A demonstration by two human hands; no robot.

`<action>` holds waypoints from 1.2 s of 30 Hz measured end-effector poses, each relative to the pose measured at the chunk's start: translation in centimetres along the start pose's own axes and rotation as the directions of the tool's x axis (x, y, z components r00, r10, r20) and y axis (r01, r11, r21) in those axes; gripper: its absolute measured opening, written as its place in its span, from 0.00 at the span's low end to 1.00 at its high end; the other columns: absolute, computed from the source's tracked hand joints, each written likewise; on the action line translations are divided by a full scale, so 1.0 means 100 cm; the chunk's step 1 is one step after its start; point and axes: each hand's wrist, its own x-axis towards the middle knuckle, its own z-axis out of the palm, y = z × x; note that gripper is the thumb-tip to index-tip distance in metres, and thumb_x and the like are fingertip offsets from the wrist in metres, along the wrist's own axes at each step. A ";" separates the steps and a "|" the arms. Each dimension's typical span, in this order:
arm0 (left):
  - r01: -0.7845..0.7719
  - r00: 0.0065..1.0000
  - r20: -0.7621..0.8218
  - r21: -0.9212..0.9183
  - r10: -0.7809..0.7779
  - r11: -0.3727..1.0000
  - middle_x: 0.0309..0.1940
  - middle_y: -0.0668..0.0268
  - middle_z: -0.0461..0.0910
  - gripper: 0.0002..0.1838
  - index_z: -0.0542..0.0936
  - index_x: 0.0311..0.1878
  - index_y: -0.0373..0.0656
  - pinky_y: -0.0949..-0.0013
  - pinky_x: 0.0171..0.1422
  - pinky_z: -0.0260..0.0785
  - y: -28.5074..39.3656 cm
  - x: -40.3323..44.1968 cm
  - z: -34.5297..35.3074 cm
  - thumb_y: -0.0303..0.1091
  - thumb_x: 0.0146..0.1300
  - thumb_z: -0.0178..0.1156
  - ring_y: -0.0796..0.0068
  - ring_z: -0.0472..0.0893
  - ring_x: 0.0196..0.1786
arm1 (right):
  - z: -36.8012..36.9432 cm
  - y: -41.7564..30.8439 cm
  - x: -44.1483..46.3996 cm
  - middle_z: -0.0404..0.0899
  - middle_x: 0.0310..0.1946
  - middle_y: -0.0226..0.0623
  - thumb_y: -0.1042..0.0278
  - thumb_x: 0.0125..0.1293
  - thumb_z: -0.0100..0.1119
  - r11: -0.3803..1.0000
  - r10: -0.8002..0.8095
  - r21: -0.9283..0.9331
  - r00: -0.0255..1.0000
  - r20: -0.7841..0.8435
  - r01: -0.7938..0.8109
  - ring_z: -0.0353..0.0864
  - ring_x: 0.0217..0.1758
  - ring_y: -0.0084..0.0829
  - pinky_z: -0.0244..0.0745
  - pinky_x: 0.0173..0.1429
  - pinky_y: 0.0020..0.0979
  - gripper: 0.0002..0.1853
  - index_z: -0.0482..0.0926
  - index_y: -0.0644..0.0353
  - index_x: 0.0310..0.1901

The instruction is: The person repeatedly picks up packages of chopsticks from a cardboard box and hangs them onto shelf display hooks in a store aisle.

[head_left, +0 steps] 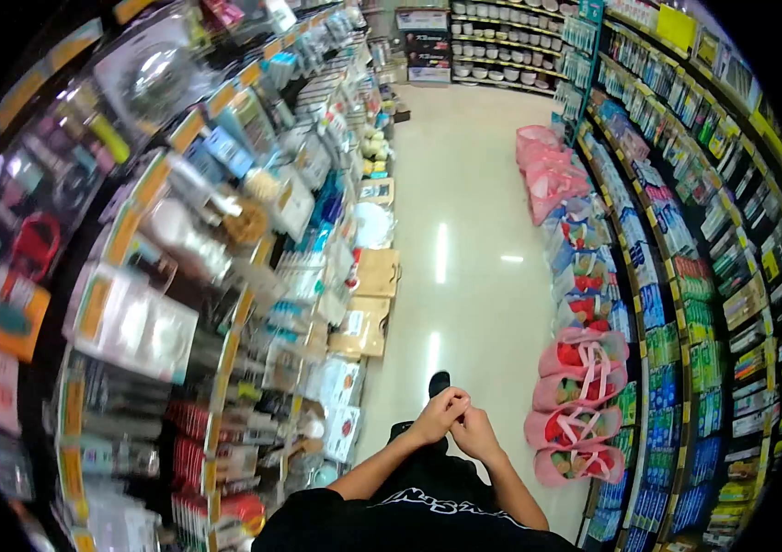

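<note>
My left hand and my right hand meet in front of my body, low in the middle of the view. Their fingers are curled and pressed together at the tips. Whether anything small is between them cannot be made out. Below them is my black shirt with white lettering, and a dark shoe shows just beyond the fingers.
Packed shelves of hanging goods line the left side. Pink bags stand on the floor at right, beside shelves of toothpaste-like boxes. The pale aisle floor leads to bowl shelves at the far end.
</note>
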 end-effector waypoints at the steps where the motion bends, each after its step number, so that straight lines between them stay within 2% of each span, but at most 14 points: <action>1: -0.004 1.000 0.018 -0.013 0.005 1.000 0.36 0.62 0.78 0.19 0.74 0.49 0.33 0.71 0.46 0.71 0.001 0.030 -0.006 0.43 0.71 0.52 0.75 0.77 0.38 | -0.013 0.007 0.026 0.81 0.30 0.45 0.72 0.63 0.55 1.000 -0.017 0.013 1.000 -0.002 0.017 0.80 0.31 0.33 0.74 0.37 0.32 0.12 0.77 0.64 0.47; 3: 0.058 0.994 0.087 0.009 -0.059 0.998 0.37 0.61 0.79 0.19 0.74 0.49 0.33 0.71 0.47 0.72 0.008 0.087 -0.015 0.43 0.71 0.52 0.75 0.78 0.40 | -0.049 -0.008 0.073 0.81 0.29 0.42 0.72 0.63 0.57 0.992 0.100 0.075 0.993 0.061 -0.104 0.79 0.31 0.27 0.74 0.37 0.31 0.13 0.77 0.65 0.48; 8: 0.025 0.956 0.289 0.098 -0.053 0.995 0.39 0.62 0.78 0.19 0.74 0.50 0.36 0.71 0.50 0.69 0.059 0.231 -0.058 0.44 0.72 0.50 0.74 0.76 0.44 | -0.127 -0.009 0.193 0.83 0.36 0.38 0.72 0.61 0.60 1.000 0.002 -0.018 0.999 0.032 -0.002 0.80 0.35 0.24 0.75 0.40 0.28 0.15 0.78 0.67 0.49; 10: -0.043 0.939 0.339 0.299 -0.064 0.953 0.42 0.55 0.79 0.21 0.75 0.52 0.36 0.63 0.52 0.70 0.077 0.288 -0.077 0.46 0.70 0.52 0.62 0.79 0.46 | -0.147 -0.008 0.243 0.84 0.38 0.37 0.72 0.61 0.60 0.998 -0.054 -0.021 0.998 -0.023 0.054 0.81 0.36 0.23 0.75 0.41 0.27 0.14 0.79 0.68 0.48; 12: -0.134 0.938 0.335 0.582 -0.087 0.803 0.44 0.51 0.79 0.23 0.75 0.53 0.35 0.59 0.54 0.70 0.113 0.330 -0.093 0.47 0.68 0.53 0.53 0.79 0.48 | -0.152 -0.012 0.287 0.84 0.37 0.39 0.73 0.60 0.59 0.979 0.031 0.204 0.996 -0.083 -0.013 0.82 0.36 0.27 0.76 0.43 0.29 0.12 0.80 0.67 0.45; 14: -0.262 0.930 0.365 0.594 0.034 0.760 0.45 0.47 0.78 0.24 0.77 0.49 0.35 0.54 0.55 0.68 0.139 0.374 -0.109 0.50 0.66 0.53 0.46 0.77 0.50 | -0.150 -0.007 0.335 0.85 0.35 0.42 0.72 0.59 0.58 0.892 0.123 0.448 0.985 -0.118 -0.058 0.84 0.37 0.35 0.76 0.44 0.32 0.11 0.81 0.66 0.43; 17: -0.332 0.933 0.304 0.509 0.194 0.794 0.42 0.47 0.79 0.25 0.79 0.45 0.37 0.53 0.54 0.68 0.116 0.444 -0.114 0.53 0.67 0.50 0.47 0.77 0.49 | -0.139 0.033 0.406 0.81 0.45 0.46 0.72 0.59 0.58 0.989 -0.063 0.123 0.987 -0.150 0.082 0.80 0.47 0.39 0.74 0.50 0.36 0.14 0.78 0.65 0.47; 19: -0.296 0.896 0.442 0.656 -0.036 0.694 0.43 0.48 0.79 0.25 0.79 0.46 0.37 0.54 0.56 0.67 0.123 0.493 -0.137 0.53 0.67 0.49 0.48 0.77 0.51 | -0.144 0.043 0.462 0.77 0.48 0.49 0.69 0.59 0.60 0.969 -0.152 -0.214 0.981 -0.124 0.123 0.76 0.52 0.43 0.72 0.54 0.40 0.15 0.76 0.64 0.48; 20: -0.289 0.860 0.485 0.719 -0.158 0.632 0.43 0.49 0.80 0.26 0.79 0.47 0.37 0.54 0.57 0.67 0.126 0.519 -0.149 0.53 0.68 0.49 0.48 0.77 0.51 | -0.151 0.045 0.494 0.76 0.49 0.50 0.69 0.58 0.60 0.986 -0.106 -0.131 0.993 -0.053 0.099 0.74 0.54 0.44 0.70 0.56 0.40 0.17 0.75 0.64 0.49; 22: -0.219 0.928 0.369 0.641 -0.045 0.736 0.43 0.50 0.80 0.25 0.79 0.48 0.37 0.55 0.58 0.67 0.107 0.563 -0.178 0.51 0.68 0.48 0.50 0.78 0.51 | -0.168 0.043 0.552 0.73 0.51 0.50 0.69 0.57 0.60 0.999 -0.022 0.027 0.993 0.113 0.019 0.71 0.57 0.47 0.67 0.60 0.42 0.19 0.74 0.64 0.51; 29: 0.059 0.991 0.067 0.534 -0.112 0.843 0.52 0.53 0.79 0.21 0.77 0.53 0.37 0.61 0.61 0.68 0.164 0.712 -0.305 0.43 0.65 0.57 0.57 0.78 0.56 | -0.206 -0.004 0.788 0.80 0.41 0.47 0.70 0.55 0.60 0.869 -0.392 -0.085 0.784 0.482 0.487 0.78 0.47 0.45 0.73 0.53 0.39 0.11 0.78 0.63 0.40; 32: 0.084 0.996 -0.024 0.215 -0.081 0.973 0.49 0.53 0.79 0.25 0.76 0.55 0.37 0.63 0.57 0.70 0.150 0.767 -0.352 0.45 0.61 0.61 0.59 0.79 0.51 | -0.225 -0.049 0.863 0.80 0.41 0.47 0.69 0.55 0.60 0.860 -0.466 0.046 0.747 0.474 0.508 0.79 0.47 0.44 0.73 0.52 0.38 0.12 0.78 0.64 0.40; 33: 0.104 0.994 0.027 0.094 -0.107 0.990 0.51 0.55 0.77 0.26 0.74 0.57 0.37 0.64 0.61 0.67 0.153 0.783 -0.367 0.44 0.61 0.62 0.64 0.76 0.54 | -0.223 -0.048 0.889 0.80 0.40 0.47 0.66 0.56 0.62 0.764 -0.539 -0.018 0.653 0.533 0.645 0.79 0.45 0.44 0.74 0.51 0.39 0.11 0.78 0.64 0.38; 36: 0.107 0.969 0.201 0.184 -0.144 0.977 0.53 0.56 0.75 0.24 0.74 0.57 0.37 0.64 0.65 0.63 0.145 0.835 -0.412 0.42 0.62 0.60 0.65 0.74 0.57 | -0.218 -0.028 0.962 0.80 0.37 0.46 0.62 0.57 0.63 0.855 -0.488 0.249 0.542 0.684 0.454 0.79 0.42 0.43 0.74 0.49 0.39 0.12 0.79 0.62 0.38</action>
